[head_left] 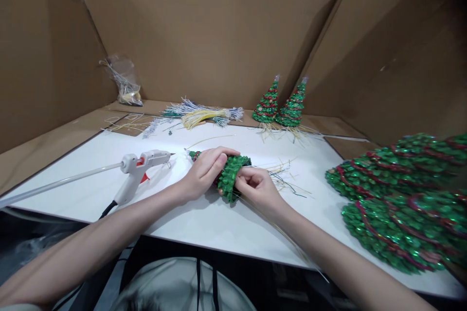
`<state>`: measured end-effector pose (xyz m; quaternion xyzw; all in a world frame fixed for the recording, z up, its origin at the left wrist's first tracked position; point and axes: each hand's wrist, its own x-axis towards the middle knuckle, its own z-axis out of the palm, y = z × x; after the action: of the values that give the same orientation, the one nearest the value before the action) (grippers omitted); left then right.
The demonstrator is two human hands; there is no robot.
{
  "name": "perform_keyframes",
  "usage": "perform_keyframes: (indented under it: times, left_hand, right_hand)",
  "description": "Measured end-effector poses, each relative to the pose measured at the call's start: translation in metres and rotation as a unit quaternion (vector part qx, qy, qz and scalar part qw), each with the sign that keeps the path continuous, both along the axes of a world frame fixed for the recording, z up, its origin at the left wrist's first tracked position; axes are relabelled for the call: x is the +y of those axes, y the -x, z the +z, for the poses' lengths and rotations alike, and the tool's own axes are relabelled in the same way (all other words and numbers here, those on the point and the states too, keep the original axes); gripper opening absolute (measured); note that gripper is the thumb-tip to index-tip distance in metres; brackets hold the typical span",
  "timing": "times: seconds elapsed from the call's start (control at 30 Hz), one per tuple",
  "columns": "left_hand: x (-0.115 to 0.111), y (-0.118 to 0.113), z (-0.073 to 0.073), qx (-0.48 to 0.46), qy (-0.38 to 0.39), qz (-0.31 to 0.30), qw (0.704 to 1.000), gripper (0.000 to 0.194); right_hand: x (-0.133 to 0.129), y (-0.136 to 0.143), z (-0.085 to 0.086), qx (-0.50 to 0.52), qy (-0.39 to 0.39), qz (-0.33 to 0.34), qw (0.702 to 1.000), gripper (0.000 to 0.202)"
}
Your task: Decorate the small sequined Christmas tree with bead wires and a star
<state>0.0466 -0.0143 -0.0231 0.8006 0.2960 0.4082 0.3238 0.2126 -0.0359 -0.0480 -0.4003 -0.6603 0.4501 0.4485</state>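
Over the white board, left hand curls round the tree; right pinches inside its base.

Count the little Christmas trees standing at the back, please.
2: the left tree and the right tree, side by side in front of the cardboard wall. No others seem hidden there.

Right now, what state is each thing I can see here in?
Tree in hand: lying on its side, left hand around it
Right hand: fingers bent, at the tree's base
Glue gun: on the tabletop, glue stick in its rear; power unclear
Back trees: upright
Right-side trees: decorated, partly out of view
Plastic bag: creased, partly filled
Yellow strands: bunched
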Motion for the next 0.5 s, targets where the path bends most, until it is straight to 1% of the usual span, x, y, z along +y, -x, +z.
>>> perform_keyframes:
  times: [0.37,0.5]
  left_hand:
    - [0.0004,-0.0013,-0.0032,0.005,-0.025,0.009,1.000,0.038]
    - [0.0004,-0.0008,-0.0029,0.004,-0.013,0.007,1.000,0.037]
  right_hand:
    - [0.0004,0.0009,-0.0029,0.002,0.009,-0.007,1.000,0.025]
    - [-0.0006,0.0011,-0.0020,0.006,0.016,-0.009,1.000,0.023]
